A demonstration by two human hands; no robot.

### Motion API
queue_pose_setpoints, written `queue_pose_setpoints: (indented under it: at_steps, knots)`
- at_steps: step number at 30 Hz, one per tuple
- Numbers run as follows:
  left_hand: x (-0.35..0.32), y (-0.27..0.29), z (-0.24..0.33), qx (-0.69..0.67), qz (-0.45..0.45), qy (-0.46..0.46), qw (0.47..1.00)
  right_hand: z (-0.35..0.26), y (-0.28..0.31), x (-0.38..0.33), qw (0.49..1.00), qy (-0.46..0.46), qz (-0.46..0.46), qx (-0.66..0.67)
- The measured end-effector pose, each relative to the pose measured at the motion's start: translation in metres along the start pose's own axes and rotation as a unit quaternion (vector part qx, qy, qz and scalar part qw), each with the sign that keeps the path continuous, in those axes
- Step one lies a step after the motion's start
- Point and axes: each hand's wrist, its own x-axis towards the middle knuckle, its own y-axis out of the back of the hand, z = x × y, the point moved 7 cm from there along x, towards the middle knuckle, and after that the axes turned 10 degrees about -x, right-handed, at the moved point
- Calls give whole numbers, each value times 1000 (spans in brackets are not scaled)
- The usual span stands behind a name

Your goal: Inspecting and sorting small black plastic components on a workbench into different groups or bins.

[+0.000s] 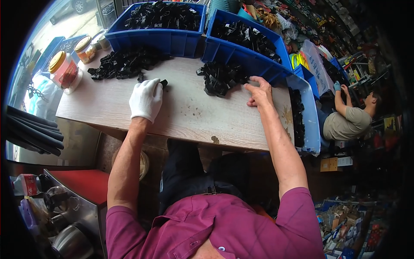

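My left hand [146, 100], in a white knit glove, is closed over the table with a small black plastic part [164, 83] showing at its fingertips. Just beyond it lies a loose heap of black plastic parts [118, 64]. Bare and with its fingers apart, my right hand [260, 93] is at the right edge of a second, smaller pile of black parts [218, 78]. No part shows in the right hand. Both piles rest on the pale wood-grain table [185, 116].
Two blue bins [153, 42] [246, 57] full of black parts line the table's back. A light blue tub [311, 116] stands at the right edge. Lidded jars [63, 71] sit at the left. A co-worker [349, 116] is at the far right, near shelves of goods.
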Motion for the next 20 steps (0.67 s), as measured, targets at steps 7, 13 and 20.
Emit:
queue_pose_setpoints:
  at_steps: [7,13,20]
  knots:
    - [-4,-9,25,66,-50,-84,993,-17,-10,3,994,17,7,-111]
    - [-4,-10,21,78,-62,-81,992,-8,-17,10,989,29,5,-142]
    - [0,-23,17,75,-64,-76,992,20,-6,8,998,-42,-31,31]
